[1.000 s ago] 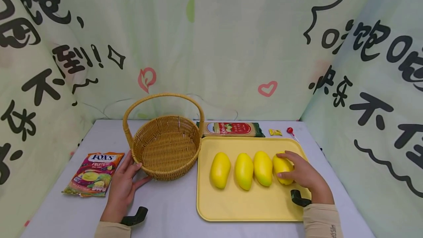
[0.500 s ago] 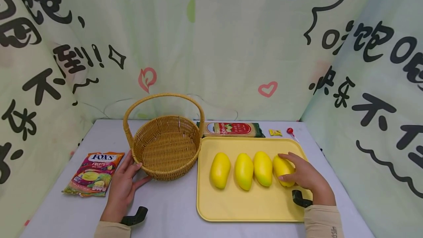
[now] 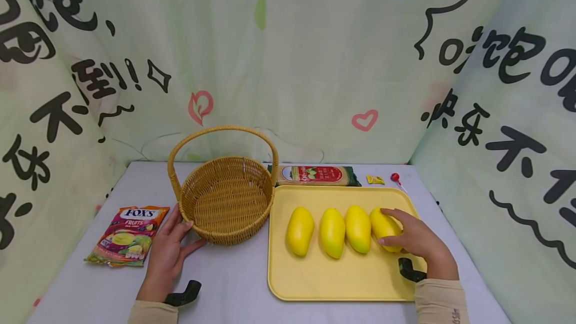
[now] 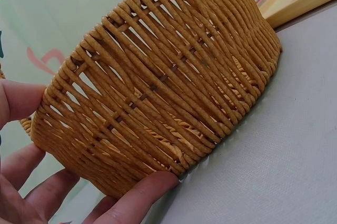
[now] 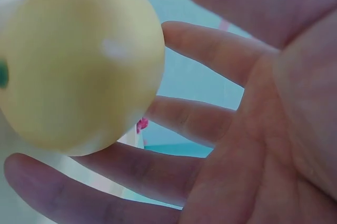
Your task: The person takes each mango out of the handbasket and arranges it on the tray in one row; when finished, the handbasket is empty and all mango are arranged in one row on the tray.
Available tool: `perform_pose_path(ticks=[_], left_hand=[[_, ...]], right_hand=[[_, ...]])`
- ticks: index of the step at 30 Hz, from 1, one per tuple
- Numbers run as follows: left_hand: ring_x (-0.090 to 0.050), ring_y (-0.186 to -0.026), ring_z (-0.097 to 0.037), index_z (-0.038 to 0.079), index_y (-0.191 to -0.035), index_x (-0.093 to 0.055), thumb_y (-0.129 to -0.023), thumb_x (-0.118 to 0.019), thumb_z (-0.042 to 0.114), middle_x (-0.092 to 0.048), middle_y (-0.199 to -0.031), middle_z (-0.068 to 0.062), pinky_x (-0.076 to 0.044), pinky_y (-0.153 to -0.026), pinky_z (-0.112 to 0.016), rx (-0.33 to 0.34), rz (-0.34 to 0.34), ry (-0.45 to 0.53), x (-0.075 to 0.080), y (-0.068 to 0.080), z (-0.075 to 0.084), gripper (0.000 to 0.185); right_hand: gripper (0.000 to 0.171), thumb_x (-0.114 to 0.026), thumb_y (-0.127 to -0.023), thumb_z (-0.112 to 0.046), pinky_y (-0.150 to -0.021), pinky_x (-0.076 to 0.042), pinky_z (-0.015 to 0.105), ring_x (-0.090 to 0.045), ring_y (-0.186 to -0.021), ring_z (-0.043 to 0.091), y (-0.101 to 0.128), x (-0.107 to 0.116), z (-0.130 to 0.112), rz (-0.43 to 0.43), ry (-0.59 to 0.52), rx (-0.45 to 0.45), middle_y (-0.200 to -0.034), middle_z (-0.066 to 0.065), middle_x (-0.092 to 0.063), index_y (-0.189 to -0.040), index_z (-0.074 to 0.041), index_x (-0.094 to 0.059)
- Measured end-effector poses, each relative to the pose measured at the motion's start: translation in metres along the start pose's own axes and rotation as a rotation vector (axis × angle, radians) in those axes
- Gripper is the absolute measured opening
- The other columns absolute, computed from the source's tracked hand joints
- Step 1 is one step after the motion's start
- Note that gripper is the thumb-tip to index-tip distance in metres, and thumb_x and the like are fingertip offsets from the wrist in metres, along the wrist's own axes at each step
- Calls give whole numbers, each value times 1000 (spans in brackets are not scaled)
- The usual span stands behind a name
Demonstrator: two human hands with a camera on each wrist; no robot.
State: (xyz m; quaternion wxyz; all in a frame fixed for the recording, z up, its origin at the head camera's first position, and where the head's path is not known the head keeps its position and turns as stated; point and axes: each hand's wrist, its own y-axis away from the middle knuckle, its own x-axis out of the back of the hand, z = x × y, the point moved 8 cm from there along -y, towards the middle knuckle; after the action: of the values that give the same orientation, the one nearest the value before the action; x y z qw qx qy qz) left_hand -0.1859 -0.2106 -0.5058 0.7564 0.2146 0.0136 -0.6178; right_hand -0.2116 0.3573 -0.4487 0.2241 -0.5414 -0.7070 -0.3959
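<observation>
My left hand (image 3: 168, 251) holds the near left side of a wicker basket (image 3: 227, 229). In the left wrist view, its fingers (image 4: 139, 195) spread along the woven wall (image 4: 152, 77), from the rim down to the base. Four, so several, yellow mangoes lie in a row on a yellow tray (image 3: 342, 279). My right hand (image 3: 418, 236) grips the rightmost mango (image 3: 384, 224), thumb on the near side and fingertips on the far side. The right wrist view shows that mango (image 5: 84, 66) close up, fingers reaching round it, a green spot at its end. Beside it lies another mango (image 3: 358, 229).
A colourful FOX'S candy bag (image 3: 128, 236) lies left of the left hand. Behind the tray are a long pasta packet (image 3: 315, 176), a small yellow sweet (image 3: 375, 180) and a red lollipop (image 3: 395, 178). The basket's tall handle (image 3: 222, 129) arches above it.
My right hand has shifted slightly to the right on the rightmost mango, which has turned a little under it. The left hand and basket have stayed in place.
</observation>
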Motion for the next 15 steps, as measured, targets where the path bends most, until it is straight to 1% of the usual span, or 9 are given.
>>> perform_pose_path(ticks=[2,7,12,15], left_hand=[[-33,-159,-22,44,-168,-19,-112,-51,18,-14,-178,15,-59,-102,-52,-1,-2,1,0,0,0,69],[-32,-160,-21,44,-168,-19,-112,-50,17,-13,-178,16,-58,-103,-54,2,0,6,0,0,0,69],[-32,-160,-21,44,-168,-19,-112,-50,18,-13,-178,16,-57,-104,-54,13,9,8,0,1,-1,69],[-33,-160,-21,44,-168,-19,-112,-50,18,-13,-178,16,-58,-103,-54,7,4,4,0,1,0,69]], right_hand=[[98,-88,-86,-37,-80,-66,43,-57,-121,46,0,0,1,-8,-15,-15,-167,38,-21,-163,-6,-37],[100,-87,-86,-41,-83,-66,45,-58,-118,42,2,0,2,-19,-13,-36,-166,35,-28,-164,-8,-35],[99,-85,-87,-45,-87,-65,51,-57,-122,46,6,3,0,-22,34,-39,-164,35,-32,-164,-8,-34],[101,-85,-87,-47,-90,-64,55,-56,-124,49,8,4,0,-25,55,-54,-164,35,-33,-165,-9,-33]])
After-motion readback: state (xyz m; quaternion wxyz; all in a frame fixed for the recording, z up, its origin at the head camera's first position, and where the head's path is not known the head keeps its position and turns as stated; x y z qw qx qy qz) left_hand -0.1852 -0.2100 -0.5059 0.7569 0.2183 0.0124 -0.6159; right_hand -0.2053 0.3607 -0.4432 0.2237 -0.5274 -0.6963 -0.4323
